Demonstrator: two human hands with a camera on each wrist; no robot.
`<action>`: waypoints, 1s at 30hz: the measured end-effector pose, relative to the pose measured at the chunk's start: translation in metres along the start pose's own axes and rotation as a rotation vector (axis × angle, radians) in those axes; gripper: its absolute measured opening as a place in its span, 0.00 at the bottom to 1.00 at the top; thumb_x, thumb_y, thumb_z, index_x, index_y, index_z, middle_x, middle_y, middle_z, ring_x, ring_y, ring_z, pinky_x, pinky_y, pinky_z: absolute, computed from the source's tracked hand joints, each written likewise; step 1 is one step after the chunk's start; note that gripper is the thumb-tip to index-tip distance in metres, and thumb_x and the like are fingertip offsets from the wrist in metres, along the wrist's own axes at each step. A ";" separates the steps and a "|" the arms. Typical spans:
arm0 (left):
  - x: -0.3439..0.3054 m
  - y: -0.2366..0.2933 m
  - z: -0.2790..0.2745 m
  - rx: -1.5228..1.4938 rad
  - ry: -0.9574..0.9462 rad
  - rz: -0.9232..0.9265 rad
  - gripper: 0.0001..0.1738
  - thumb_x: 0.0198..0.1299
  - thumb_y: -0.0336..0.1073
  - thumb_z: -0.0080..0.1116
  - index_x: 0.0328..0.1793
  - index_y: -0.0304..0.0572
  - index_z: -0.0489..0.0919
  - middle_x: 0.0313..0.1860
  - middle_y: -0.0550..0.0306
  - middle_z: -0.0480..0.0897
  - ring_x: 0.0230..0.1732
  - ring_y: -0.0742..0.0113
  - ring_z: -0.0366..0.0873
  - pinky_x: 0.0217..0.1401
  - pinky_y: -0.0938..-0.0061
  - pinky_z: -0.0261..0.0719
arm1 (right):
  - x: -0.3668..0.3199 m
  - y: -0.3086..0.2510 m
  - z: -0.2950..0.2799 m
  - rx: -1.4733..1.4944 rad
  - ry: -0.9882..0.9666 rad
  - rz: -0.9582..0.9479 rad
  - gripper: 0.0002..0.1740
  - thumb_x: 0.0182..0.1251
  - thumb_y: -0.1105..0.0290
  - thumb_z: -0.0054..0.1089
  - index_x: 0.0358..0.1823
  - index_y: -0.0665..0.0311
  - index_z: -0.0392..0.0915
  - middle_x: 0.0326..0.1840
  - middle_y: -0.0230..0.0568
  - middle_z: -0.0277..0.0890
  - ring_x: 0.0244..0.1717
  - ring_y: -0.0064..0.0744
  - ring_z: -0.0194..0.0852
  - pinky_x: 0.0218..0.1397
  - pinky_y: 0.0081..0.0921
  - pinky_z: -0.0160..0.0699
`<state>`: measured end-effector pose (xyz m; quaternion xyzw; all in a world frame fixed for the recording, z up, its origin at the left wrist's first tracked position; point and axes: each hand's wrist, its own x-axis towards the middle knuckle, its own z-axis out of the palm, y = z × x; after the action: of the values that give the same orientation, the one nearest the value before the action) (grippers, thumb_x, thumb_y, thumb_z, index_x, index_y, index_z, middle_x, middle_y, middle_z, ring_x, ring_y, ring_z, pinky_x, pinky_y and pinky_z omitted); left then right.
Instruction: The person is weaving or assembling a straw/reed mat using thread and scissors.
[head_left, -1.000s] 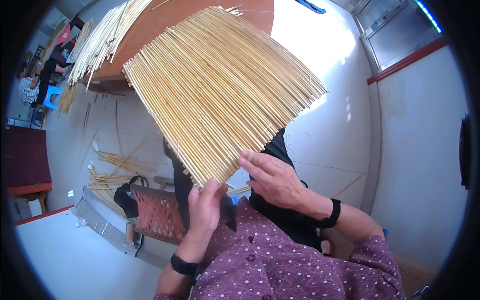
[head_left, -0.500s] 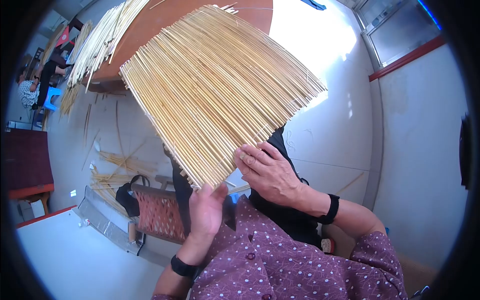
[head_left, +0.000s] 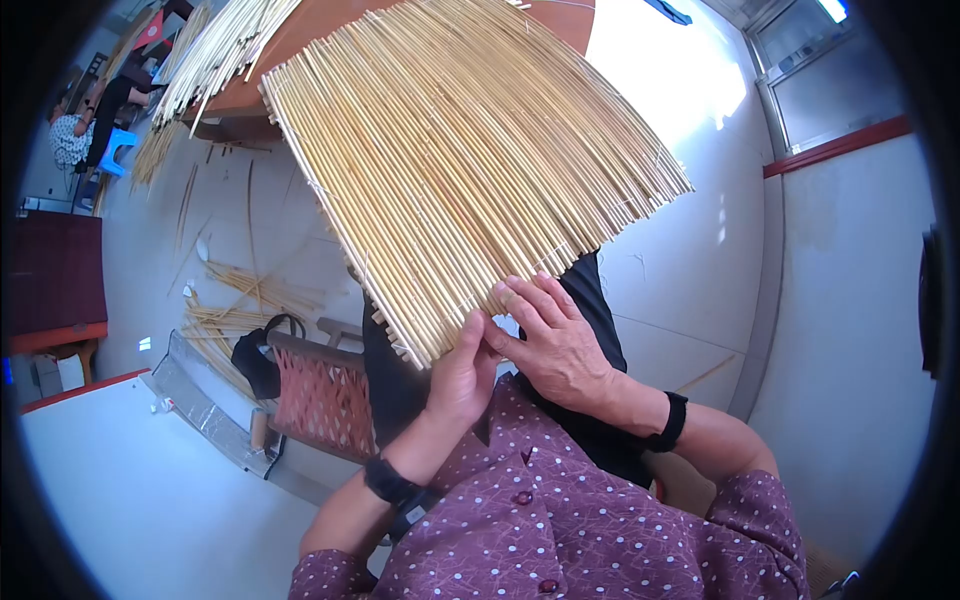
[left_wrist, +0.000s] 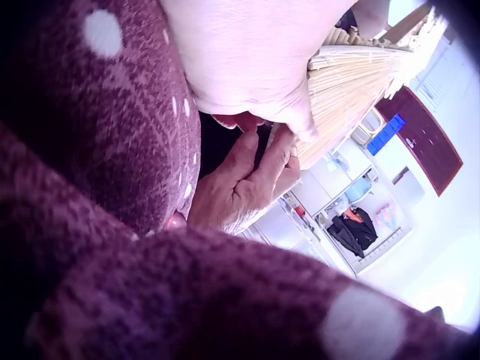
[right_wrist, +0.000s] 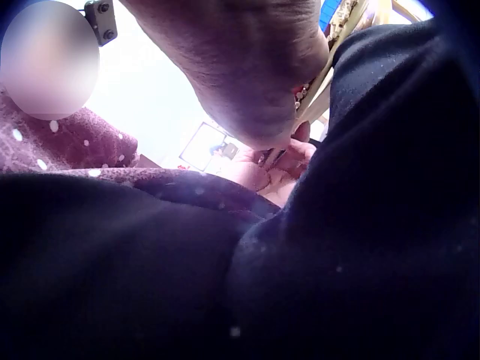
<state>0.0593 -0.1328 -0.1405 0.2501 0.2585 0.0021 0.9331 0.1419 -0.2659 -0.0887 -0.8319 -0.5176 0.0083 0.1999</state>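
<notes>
The person holds a straw mat [head_left: 470,150] up before the body, tilted, with its lower corner close to the chest. The left hand [head_left: 462,372] grips this corner. The right hand [head_left: 555,345] is just beside it, its fingers [head_left: 530,300] almost straight and resting on the mat's lower edge. Behind the mat stands a table [head_left: 245,100] with loose straws [head_left: 215,50] on it.

Floor [head_left: 680,290]: pale grey tiles, with loose yellow sticks [head_left: 240,300] lying about.
Light: a bright white sun patch [head_left: 660,70] on the floor.
Wall [head_left: 860,330]: white, with a red stripe [head_left: 840,147] across it.
Window [head_left: 810,60]: high up, top right.
Table [head_left: 245,95]: brown, far off.
Chair [head_left: 320,405]: red and woven, close by.
Stool [head_left: 115,150]: small, blue, far away.
Cupboard [head_left: 55,270]: dark red, on the left.
</notes>
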 end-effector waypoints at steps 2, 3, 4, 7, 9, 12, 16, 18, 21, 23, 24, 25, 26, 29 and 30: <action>0.002 -0.002 -0.003 -0.017 0.016 0.030 0.29 0.67 0.44 0.57 0.70 0.44 0.63 0.63 0.59 0.71 0.65 0.67 0.68 0.71 0.66 0.64 | 0.002 -0.002 0.000 -0.015 -0.020 0.006 0.28 0.55 0.69 0.56 0.61 0.56 0.71 0.61 0.44 0.64 0.69 0.45 0.58 0.74 0.51 0.51; 0.003 -0.002 -0.005 -0.032 0.032 0.064 0.28 0.67 0.43 0.56 0.69 0.43 0.64 0.63 0.59 0.72 0.64 0.68 0.69 0.70 0.66 0.65 | 0.003 -0.001 0.000 -0.018 -0.020 0.003 0.28 0.55 0.69 0.56 0.61 0.56 0.71 0.61 0.44 0.64 0.69 0.45 0.58 0.74 0.51 0.51; 0.003 -0.002 -0.004 -0.036 0.033 0.067 0.28 0.67 0.43 0.56 0.69 0.43 0.64 0.63 0.59 0.72 0.64 0.68 0.69 0.70 0.66 0.65 | 0.004 0.000 -0.001 -0.027 -0.022 -0.014 0.28 0.55 0.69 0.56 0.62 0.56 0.70 0.61 0.43 0.64 0.69 0.44 0.58 0.74 0.52 0.50; 0.000 0.001 -0.006 -0.018 0.077 0.143 0.25 0.68 0.42 0.55 0.67 0.42 0.67 0.61 0.58 0.74 0.62 0.68 0.71 0.67 0.67 0.68 | 0.006 0.001 -0.002 -0.018 -0.026 -0.040 0.29 0.55 0.69 0.56 0.63 0.56 0.70 0.61 0.42 0.65 0.69 0.42 0.59 0.75 0.52 0.49; -0.001 0.003 -0.009 0.006 -0.025 0.089 0.23 0.69 0.45 0.53 0.64 0.41 0.69 0.59 0.57 0.76 0.60 0.68 0.73 0.64 0.69 0.70 | 0.007 0.003 -0.004 -0.001 -0.027 -0.054 0.30 0.55 0.69 0.57 0.63 0.56 0.69 0.61 0.41 0.66 0.69 0.41 0.59 0.75 0.53 0.48; -0.002 0.004 -0.013 0.099 0.006 0.101 0.24 0.70 0.48 0.50 0.64 0.41 0.70 0.58 0.56 0.77 0.59 0.68 0.74 0.62 0.70 0.72 | 0.011 -0.001 -0.011 0.032 -0.046 -0.019 0.30 0.59 0.64 0.57 0.65 0.59 0.67 0.63 0.41 0.68 0.69 0.41 0.61 0.77 0.51 0.44; -0.012 0.003 -0.012 0.287 0.020 0.143 0.22 0.73 0.41 0.45 0.68 0.39 0.66 0.66 0.54 0.68 0.66 0.66 0.68 0.64 0.71 0.71 | 0.035 -0.002 -0.017 0.133 -0.181 -0.165 0.34 0.67 0.48 0.51 0.69 0.60 0.64 0.71 0.43 0.62 0.74 0.44 0.54 0.79 0.44 0.42; -0.010 -0.003 -0.015 0.119 0.048 0.150 0.22 0.73 0.40 0.45 0.69 0.39 0.65 0.66 0.54 0.69 0.66 0.65 0.68 0.66 0.70 0.70 | 0.042 -0.004 -0.009 0.192 -0.192 -0.191 0.35 0.67 0.47 0.49 0.69 0.62 0.64 0.70 0.45 0.62 0.74 0.44 0.54 0.79 0.44 0.43; -0.012 -0.010 -0.029 0.051 0.038 0.160 0.24 0.73 0.41 0.43 0.70 0.38 0.63 0.66 0.53 0.68 0.67 0.62 0.67 0.68 0.67 0.67 | 0.053 -0.009 -0.003 0.273 -0.236 -0.237 0.38 0.67 0.42 0.44 0.66 0.68 0.65 0.70 0.49 0.62 0.74 0.45 0.54 0.78 0.45 0.45; -0.014 -0.011 -0.034 0.158 -0.003 0.168 0.25 0.73 0.43 0.42 0.70 0.38 0.62 0.67 0.52 0.67 0.68 0.60 0.65 0.70 0.65 0.66 | 0.059 -0.015 -0.007 0.225 -0.303 -0.221 0.36 0.66 0.45 0.48 0.64 0.68 0.68 0.71 0.49 0.61 0.74 0.45 0.53 0.78 0.45 0.45; -0.015 -0.010 -0.034 0.188 -0.018 0.166 0.25 0.72 0.42 0.41 0.70 0.39 0.62 0.67 0.51 0.67 0.69 0.59 0.65 0.71 0.64 0.65 | 0.060 -0.017 -0.010 0.224 -0.300 -0.228 0.36 0.66 0.45 0.48 0.64 0.68 0.68 0.71 0.49 0.61 0.74 0.45 0.53 0.78 0.45 0.45; -0.014 -0.009 -0.034 0.216 -0.032 0.163 0.25 0.72 0.42 0.41 0.70 0.39 0.61 0.67 0.51 0.67 0.69 0.58 0.64 0.71 0.64 0.64 | 0.061 -0.020 -0.012 0.205 -0.332 -0.196 0.35 0.65 0.47 0.50 0.64 0.68 0.69 0.71 0.48 0.60 0.75 0.45 0.52 0.79 0.44 0.45; -0.014 -0.008 -0.032 0.214 -0.029 0.166 0.25 0.72 0.42 0.41 0.70 0.39 0.61 0.67 0.51 0.67 0.69 0.58 0.64 0.71 0.64 0.64 | 0.061 -0.023 -0.013 0.188 -0.367 -0.161 0.34 0.64 0.49 0.52 0.63 0.68 0.69 0.72 0.47 0.59 0.76 0.45 0.51 0.79 0.44 0.44; -0.017 -0.005 -0.021 0.207 -0.064 0.239 0.24 0.72 0.41 0.41 0.71 0.39 0.61 0.68 0.51 0.66 0.70 0.57 0.64 0.72 0.64 0.64 | 0.058 -0.027 -0.008 0.229 -0.263 -0.187 0.33 0.63 0.53 0.55 0.64 0.68 0.69 0.74 0.45 0.57 0.77 0.45 0.48 0.79 0.42 0.43; -0.019 -0.006 -0.020 0.163 -0.057 0.262 0.24 0.72 0.39 0.41 0.71 0.38 0.61 0.69 0.50 0.66 0.70 0.58 0.64 0.70 0.65 0.65 | 0.057 -0.026 -0.005 0.232 -0.269 -0.188 0.33 0.63 0.53 0.55 0.64 0.68 0.69 0.74 0.45 0.57 0.77 0.45 0.48 0.79 0.42 0.43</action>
<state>0.0329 -0.1311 -0.1490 0.3565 0.1963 0.0958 0.9084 0.1466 -0.2083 -0.0645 -0.7427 -0.6106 0.1603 0.2231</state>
